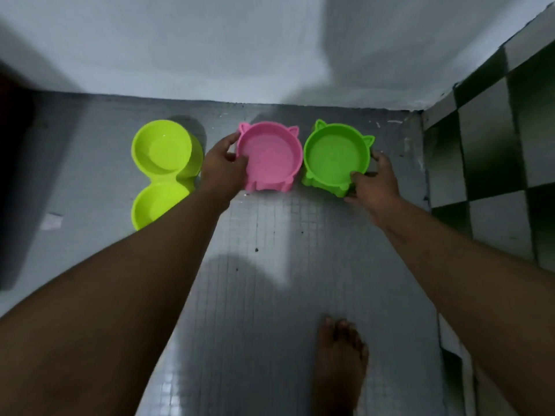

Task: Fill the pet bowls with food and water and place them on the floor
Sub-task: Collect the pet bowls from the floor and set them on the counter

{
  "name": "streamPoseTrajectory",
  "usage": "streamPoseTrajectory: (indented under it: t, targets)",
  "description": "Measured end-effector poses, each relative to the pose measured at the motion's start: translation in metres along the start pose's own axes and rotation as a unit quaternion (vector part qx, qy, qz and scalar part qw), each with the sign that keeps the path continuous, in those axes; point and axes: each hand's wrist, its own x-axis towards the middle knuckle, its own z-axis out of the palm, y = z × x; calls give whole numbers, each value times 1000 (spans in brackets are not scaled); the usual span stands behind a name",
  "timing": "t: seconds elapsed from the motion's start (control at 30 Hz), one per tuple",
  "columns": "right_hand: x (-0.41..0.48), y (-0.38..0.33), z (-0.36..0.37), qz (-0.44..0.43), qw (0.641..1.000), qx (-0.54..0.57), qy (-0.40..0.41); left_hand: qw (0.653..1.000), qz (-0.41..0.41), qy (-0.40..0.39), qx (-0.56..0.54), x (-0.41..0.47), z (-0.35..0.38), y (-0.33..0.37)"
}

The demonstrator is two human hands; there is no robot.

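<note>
Floor (270,280): grey, laid in very small square tiles, glossy, with pale patches of reflected light and scattered dark specks. Soft shadows are cast across it.

Far edge: the floor is met by a plain white wall (240,49). A few white flecks are seen along the join.

Right side: a surface of larger black-and-white checkered tiles (492,163) is seen, running up at an angle from the corner.

Left side: a dark blurred mass (12,175) is noted at the frame edge; it cannot be identified. A small pale scrap (51,220) lies near it.

Three bowls are lined up close to the wall. A yellow-green double bowl (162,172) is set at the left, its two compartments one behind the other. A pink bowl (270,154) with small ears is placed in the middle, and a green bowl (333,154) of the same shape just beside it on the right. Contents cannot be made out.

The pink bowl's left rim is gripped by the left hand (220,168), thumb hooked inside, fingers outside. The green bowl's near right rim is held by the right hand (375,187), thumb over the edge. Whether the two bowls are fully rested on the tiles cannot be told.

A bare foot (339,364) is planted on the grey floor in the near part of the view.
</note>
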Motion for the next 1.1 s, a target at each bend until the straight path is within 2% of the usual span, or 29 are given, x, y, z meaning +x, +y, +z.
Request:
streamPoseTrajectory:
  t: [0.2,0.47,0.6,0.83,1.1]
  targets:
    - [-128,-85,-54,8,998,57,-34,1000,2,3,-15,-99,-79,95]
    - [-381,-197,-133,-13,998,67,11,1000,-6,-4,21,-284,-217,244]
    - [-481,-241,-159,-29,993,115,12,1000,21,-5,12,-363,-274,306]
    - [-613,-244,-216,-79,988,124,37,998,49,-46,-8,-503,-319,352]
    - [-749,-175,-298,-122,980,109,113,991,83,-94,-45,-660,-325,337]
